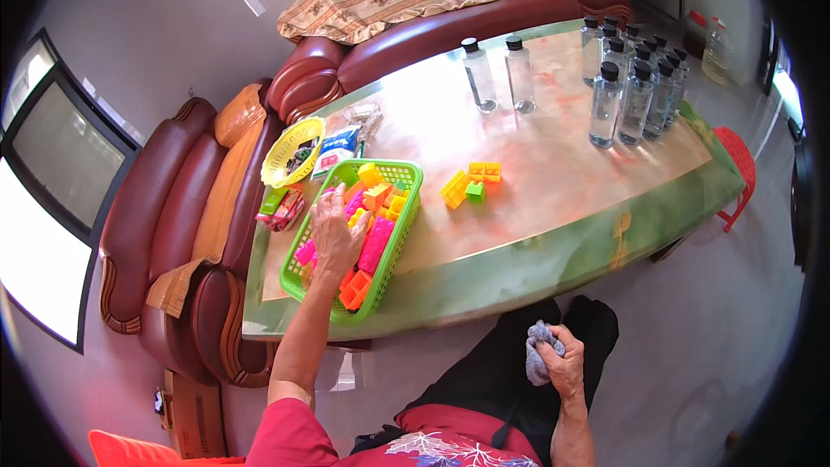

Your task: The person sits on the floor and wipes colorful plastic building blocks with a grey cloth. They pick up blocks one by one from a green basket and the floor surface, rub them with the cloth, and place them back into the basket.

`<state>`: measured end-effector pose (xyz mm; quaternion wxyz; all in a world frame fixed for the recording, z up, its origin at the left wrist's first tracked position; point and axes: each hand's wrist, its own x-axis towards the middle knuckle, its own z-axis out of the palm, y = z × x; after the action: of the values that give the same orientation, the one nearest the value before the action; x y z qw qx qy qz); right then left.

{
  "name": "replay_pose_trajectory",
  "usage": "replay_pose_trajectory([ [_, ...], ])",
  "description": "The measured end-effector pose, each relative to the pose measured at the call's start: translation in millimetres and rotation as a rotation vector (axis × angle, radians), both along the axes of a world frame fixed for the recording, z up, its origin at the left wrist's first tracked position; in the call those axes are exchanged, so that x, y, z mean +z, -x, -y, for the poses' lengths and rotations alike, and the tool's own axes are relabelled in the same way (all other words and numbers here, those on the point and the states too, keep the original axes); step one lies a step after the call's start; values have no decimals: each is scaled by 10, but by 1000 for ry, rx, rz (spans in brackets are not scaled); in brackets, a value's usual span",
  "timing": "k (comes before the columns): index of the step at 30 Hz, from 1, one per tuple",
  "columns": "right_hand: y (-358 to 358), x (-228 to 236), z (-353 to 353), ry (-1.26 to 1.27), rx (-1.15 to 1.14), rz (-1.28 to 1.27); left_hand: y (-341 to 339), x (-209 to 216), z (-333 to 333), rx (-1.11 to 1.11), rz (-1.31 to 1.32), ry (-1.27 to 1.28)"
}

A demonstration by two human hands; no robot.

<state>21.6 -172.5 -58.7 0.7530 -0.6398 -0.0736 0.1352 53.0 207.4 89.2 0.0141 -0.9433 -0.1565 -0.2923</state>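
Observation:
My left hand (335,232) reaches over a green plastic basket (413,199) on the table, its fingers spread among the toy building blocks inside. Nothing shows gripped in it. Pink, orange and yellow blocks fill the basket, among them a long pink block (374,245) beside my thumb. My right hand (564,361) is closed around a crumpled grey cloth (538,367) above my lap. To the right of the basket, two yellow blocks (453,189) and a small green block (475,191) lie close together on the tabletop.
Clear bottles with black caps (605,108) crowd the table's right end; two more bottles (520,78) stand apart. Left of the basket are a yellow basket (278,152), a blue-and-white packet (336,149) and a red packet (284,210). Brown sofas and a red stool (736,164) surround the table (519,270).

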Motion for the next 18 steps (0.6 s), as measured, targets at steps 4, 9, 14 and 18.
replay_pose_trajectory([
  [4,-65,-84,35,-49,27,-43,-202,49,433,-168,23,10],
  [9,-127,-172,-24,-73,68,-27,-654,-350,937,-338,-104,180],
  [14,-154,-139,-29,-120,90,-71,-1083,-812,1191,-322,-100,101],
  [18,-169,-125,-1,-117,84,-87,-1228,-917,1276,-314,-22,171],
])
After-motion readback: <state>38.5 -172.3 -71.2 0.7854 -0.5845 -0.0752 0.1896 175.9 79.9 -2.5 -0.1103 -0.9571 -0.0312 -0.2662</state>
